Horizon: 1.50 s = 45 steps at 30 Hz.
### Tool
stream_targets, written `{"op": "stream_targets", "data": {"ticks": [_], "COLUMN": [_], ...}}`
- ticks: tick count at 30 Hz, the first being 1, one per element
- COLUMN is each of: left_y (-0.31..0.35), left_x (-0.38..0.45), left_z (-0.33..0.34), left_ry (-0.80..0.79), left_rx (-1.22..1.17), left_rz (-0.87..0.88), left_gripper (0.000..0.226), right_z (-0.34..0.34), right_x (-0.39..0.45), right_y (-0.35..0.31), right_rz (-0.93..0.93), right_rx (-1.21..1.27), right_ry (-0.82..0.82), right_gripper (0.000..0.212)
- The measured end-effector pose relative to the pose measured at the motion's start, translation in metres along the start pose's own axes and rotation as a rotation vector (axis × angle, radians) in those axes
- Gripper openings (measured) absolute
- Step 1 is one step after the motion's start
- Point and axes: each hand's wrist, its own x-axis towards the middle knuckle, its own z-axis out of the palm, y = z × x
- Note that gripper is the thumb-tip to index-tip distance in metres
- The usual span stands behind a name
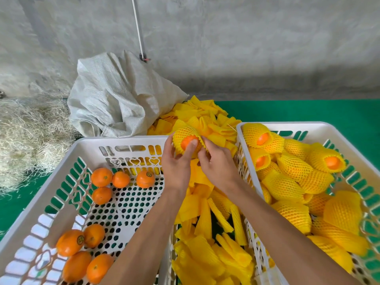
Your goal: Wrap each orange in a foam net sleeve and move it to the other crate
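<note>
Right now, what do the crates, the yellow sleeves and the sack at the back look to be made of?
Left crate: white moulded plastic, smooth, with punched holes and slots.
Yellow sleeves: soft foam netting, matte, with an open mesh pattern.
Sack: probably woven plastic fabric, off-white and creased, with a fine weave texture.

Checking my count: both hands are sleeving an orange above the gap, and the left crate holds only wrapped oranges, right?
Not quite. In the head view the left crate holds only bare oranges; the wrapped ones are in the right crate.
</note>
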Motion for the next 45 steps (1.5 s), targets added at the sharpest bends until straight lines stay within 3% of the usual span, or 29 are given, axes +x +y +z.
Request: {"op": "stream_targets", "data": {"ticks": [5,9,13,17,21,26,30,36,42,45], "left_y": [-0.003,-0.011,-0.013,-0.021,-0.027,-0.031,-0.031,-0.032,-0.036,-0.040], "left_x": [0.000,-0.003,-0.006,-0.008,-0.008,-0.006,-0.005,-0.005,-0.003,-0.005], "left_z": [-0.001,-0.001,0.001,0.002,0.001,0.000,0.000,-0.002,-0.003,-0.004], "left_ry": [0.005,-0.127,-0.282,-0.386,-0.306,-0.242,-0.228,-0.212,-0.259,-0.320], "left_rx": [0.142,0.332,0.371,0.437,0.534,0.592,0.618,0.654,0.764,0.840], "left_rz": [0.093,0.187,0.178,0.124,0.130,0.106,0.091,0.106,0.120,0.058], "left_gripper": [0.060,0.066,0.079,0.099,0.086,0.071,0.067,0.058,0.049,0.046], "right_z": [-0.001,-0.002,-0.004,-0.011,-0.030,-0.062,-0.075,-0.061,-0.033,-0.024], "right_x": [-0.003,-0.006,-0.001,0.004,0.015,0.022,0.021,0.020,0.006,-0.005], "right_y": [-0.001,-0.003,0.005,0.011,0.021,0.045,0.059,0.058,0.053,0.050], "right_rz": [-0.018,0.164,0.226,0.109,0.038,0.202,0.340,0.275,0.095,-0.019], "right_rx": [-0.013,0.010,0.106,-0.163,-0.435,-0.600,-0.660,-0.713,-0.671,-0.761], "right_ry": [0.037,-0.018,-0.009,0.143,0.346,0.573,0.609,0.459,-0.008,-0.259], "right_gripper": [0.041,0.076,0.081,0.081,0.078,0.078,0.069,0.046,0.043,0.052]}}
